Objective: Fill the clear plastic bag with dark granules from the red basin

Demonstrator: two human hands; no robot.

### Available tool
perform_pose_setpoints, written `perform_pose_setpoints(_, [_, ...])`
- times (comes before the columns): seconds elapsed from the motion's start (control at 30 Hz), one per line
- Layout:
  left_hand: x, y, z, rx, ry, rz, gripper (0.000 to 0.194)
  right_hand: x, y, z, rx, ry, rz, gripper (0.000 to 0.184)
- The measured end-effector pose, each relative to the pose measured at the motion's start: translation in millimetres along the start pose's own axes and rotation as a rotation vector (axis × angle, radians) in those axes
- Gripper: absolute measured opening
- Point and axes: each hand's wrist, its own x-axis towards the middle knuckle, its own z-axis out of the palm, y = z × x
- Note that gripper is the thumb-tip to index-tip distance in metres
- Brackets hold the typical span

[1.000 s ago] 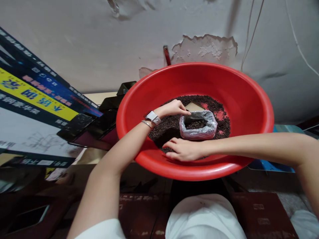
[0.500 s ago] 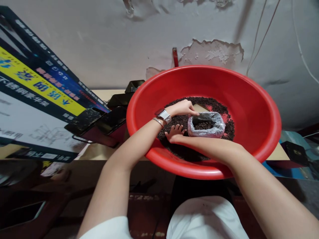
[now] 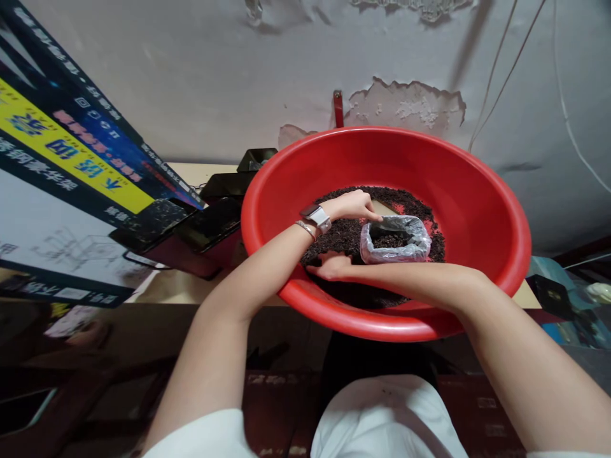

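Since the earlier frame my right hand point(image 3: 331, 266) slid lower, flat and unclenched on the tea leaves point(image 3: 344, 234); left hand point(image 3: 354, 205) grips the part-filled bag point(image 3: 395, 240), bowl point(image 3: 482, 197) half-covered.

Left hand point(image 3: 353, 205) reached forward with fingers pinched, right hand point(image 3: 330, 266) flat, palm down, forearm crossing leftward

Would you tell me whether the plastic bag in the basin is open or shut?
Open: the plastic bag gapes upward, dark leaves visible inside.
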Motion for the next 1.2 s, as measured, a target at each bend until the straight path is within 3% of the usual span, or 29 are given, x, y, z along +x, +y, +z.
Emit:
perform_pose_setpoints(0.1, [0.0,-1.2,0.6,-0.008,0.005,0.007,0.046,-2.1,0.1,2.8,-0.041,-0.043,0.014,0.043])
perform_pose_setpoints(0.23, [-0.9,-1.5,0.8,-0.026,0.004,0.004,0.048,-22.7,10.9,1.0,-0.08,-0.068,-0.081,0.044])
perform_pose_setpoints(0.5, [-3.9,5.0,-2.1,-0.044,0.012,-0.039,0.04,-67.8,22.5,-27.2,-0.153,-0.062,-0.265,0.033])
perform_pose_setpoints(0.67, [-2.2,-0.1,0.3,-0.055,-0.007,-0.048,0.047,-95.4,31.2,-51.3,-0.158,0.084,-0.407,0.023])
perform_pose_setpoints(0.83, [-1.6,-2.2,0.6,-0.038,0.004,-0.034,0.049,-110.7,39.1,-89.5,-0.016,0.189,-0.378,0.02])
perform_pose_setpoints(0.97, [0.1,-4.7,1.8,-0.063,-0.007,-0.027,0.033,-110.1,48.2,-116.0,0.047,0.351,-0.388,0.021])
perform_pose_setpoints(1.07, [2.5,-8.6,3.2,-0.071,0.007,-0.041,0.022,-102.5,60.3,-125.8,-0.035,0.474,-0.341,0.023])
perform_pose_setpoints(1.2, [2.5,-8.8,2.2,-0.109,-0.004,-0.016,0.027,-91.0,77.1,-128.0,-0.185,0.506,-0.255,0.025])
